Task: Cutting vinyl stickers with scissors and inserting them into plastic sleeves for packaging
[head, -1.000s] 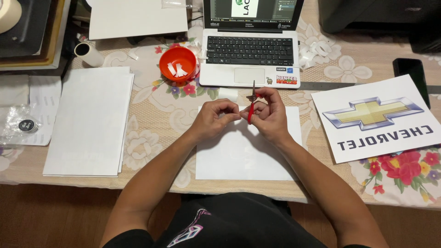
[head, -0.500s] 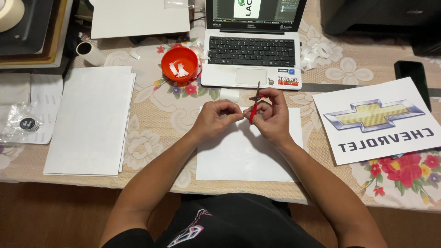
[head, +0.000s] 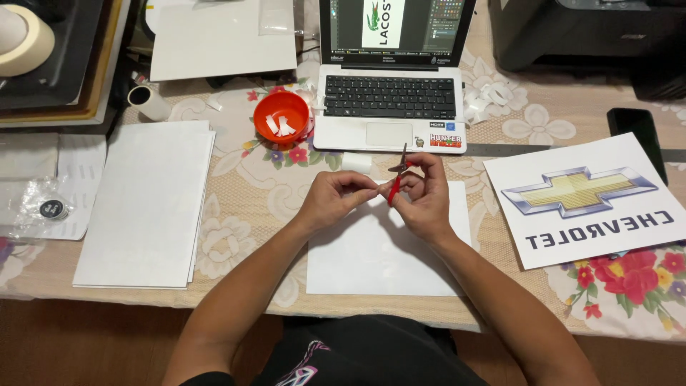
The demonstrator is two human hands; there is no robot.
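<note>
Both hands meet over a white sheet (head: 379, 250), working small red-handled scissors (head: 397, 175).

The right hand (head: 425, 196) is closed around the scissors, blades pointing up toward the laptop (head: 389, 78). The left hand (head: 336, 196) pinches something too small to make out, fingertips touching the right hand's. An orange bowl (head: 281, 118) with white scraps sits near, left of the laptop; a stack of white sheets (head: 146, 204) lies farther left.
</note>
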